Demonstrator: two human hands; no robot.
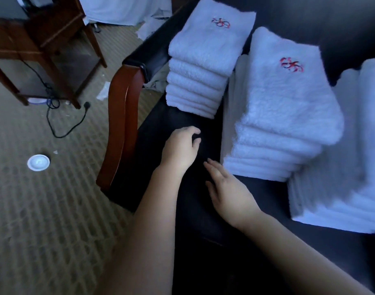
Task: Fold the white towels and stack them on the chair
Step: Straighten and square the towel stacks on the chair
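Observation:
Three stacks of folded white towels stand on the dark seat of the chair (165,124). The far stack (205,60) and the middle stack (284,107) each show a red embroidered logo on top. A third stack (342,177) sits at the right edge. My left hand (180,147) hovers over the bare seat in front of the far stack, fingers loosely curled and holding nothing. My right hand (227,188) lies just left of the middle stack, fingers straight and empty, close to the stack's lower corner.
The chair's wooden armrest (120,116) rises at the left. On the carpet lie a white round lid (38,162) and a black power cable (61,124). A wooden side table (44,50) stands far left. Crumpled white linen (127,9) lies at the back.

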